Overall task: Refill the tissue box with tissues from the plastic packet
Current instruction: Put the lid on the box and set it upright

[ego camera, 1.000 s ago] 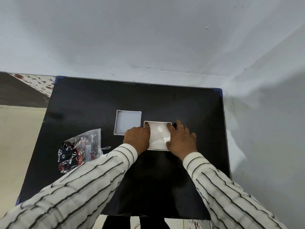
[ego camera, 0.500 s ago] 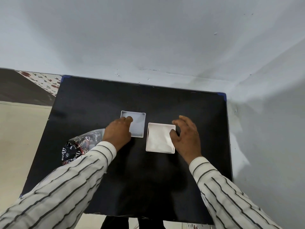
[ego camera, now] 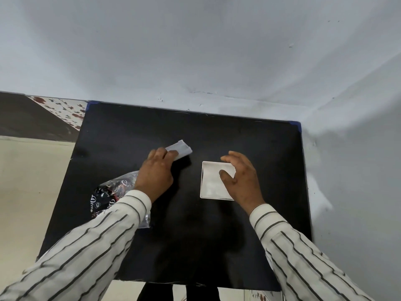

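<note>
A white square tissue box [ego camera: 211,185] lies open on the black table, filled with white tissues. My right hand [ego camera: 240,179] hovers over its right side, fingers spread, holding nothing. My left hand [ego camera: 157,172] grips the box's white lid [ego camera: 181,148] and has it tilted up off the table, left of the box. The clear plastic packet [ego camera: 108,196] with black and red print lies at the table's left, partly hidden under my left sleeve.
The black table [ego camera: 186,246] fills the corner between a grey wall behind and a grey wall [ego camera: 358,192] on the right. A cream floor shows at the left. My striped sleeves cross the table's near half.
Both hands left the box's tissues. My left hand went to the lid, took hold of it and lifted it at a tilt. My right hand rose over the box's right side.
</note>
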